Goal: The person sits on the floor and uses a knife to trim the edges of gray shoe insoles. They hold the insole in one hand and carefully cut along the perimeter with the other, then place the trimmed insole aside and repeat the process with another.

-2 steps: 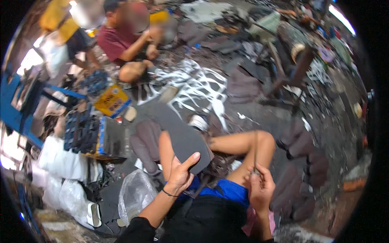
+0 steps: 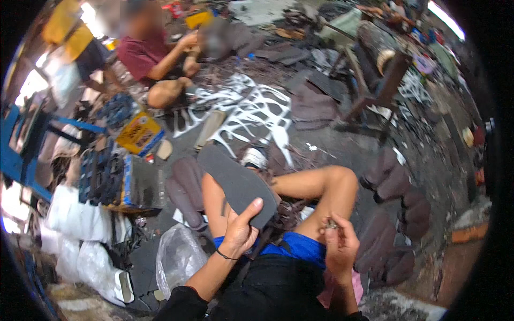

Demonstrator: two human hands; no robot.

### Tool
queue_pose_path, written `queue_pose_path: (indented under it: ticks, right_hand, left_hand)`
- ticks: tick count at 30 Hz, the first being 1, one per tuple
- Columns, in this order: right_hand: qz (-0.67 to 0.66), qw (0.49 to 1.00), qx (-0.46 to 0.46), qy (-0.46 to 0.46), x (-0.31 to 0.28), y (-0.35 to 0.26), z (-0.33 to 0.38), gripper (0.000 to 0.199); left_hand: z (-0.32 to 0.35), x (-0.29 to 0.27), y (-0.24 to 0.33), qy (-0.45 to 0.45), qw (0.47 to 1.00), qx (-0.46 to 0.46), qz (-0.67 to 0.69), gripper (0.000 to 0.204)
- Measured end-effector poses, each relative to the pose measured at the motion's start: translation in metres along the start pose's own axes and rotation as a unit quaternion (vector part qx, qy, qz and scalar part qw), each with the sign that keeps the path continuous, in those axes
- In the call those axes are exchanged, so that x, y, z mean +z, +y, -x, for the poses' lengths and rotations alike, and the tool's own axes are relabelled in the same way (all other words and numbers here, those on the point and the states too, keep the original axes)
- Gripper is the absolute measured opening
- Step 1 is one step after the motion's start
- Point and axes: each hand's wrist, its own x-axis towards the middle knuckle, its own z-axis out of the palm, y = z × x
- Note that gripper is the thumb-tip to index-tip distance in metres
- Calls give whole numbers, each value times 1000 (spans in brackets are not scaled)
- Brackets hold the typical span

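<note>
The left hand (image 2: pixel 240 227) rises from the lower edge with the forearm angled up and right, a thin dark band at the wrist, the thumb stretched up along the near end of a dark grey sandal sole (image 2: pixel 235 182). The sole slants up and left from that hand, lying over the person's bent bare knee (image 2: pixel 334 184). Left of the sole, a stack of dark soles (image 2: pixel 184 190) lies on the floor beside a blue crate (image 2: pixel 115 179), and below them sits a clear plastic bag (image 2: pixel 176 257). Beyond the sole's far end, white cut-out scrap (image 2: pixel 251 109) spreads on the ground near a seated person in a maroon shirt (image 2: pixel 142 53). The left hand clasps the sole's near end, fingers behind it. Right of the sole, the right hand (image 2: pixel 340 249) is curled closed beside the knee, pinching a small metallic object (image 2: pixel 331 224) too small to identify.
</note>
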Motion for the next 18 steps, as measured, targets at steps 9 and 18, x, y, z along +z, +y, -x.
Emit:
queue_pose_path:
  ticks: [9,18]
  right_hand:
    - [166,983,-26,-77,-22,15,63,28]
    - [189,971,45,-138,-17,-1,53,26]
  left_hand:
    - [-4,-15,-54,20,972,-142,185,32]
    - [5,-37,-59,30,980,-153,125,29]
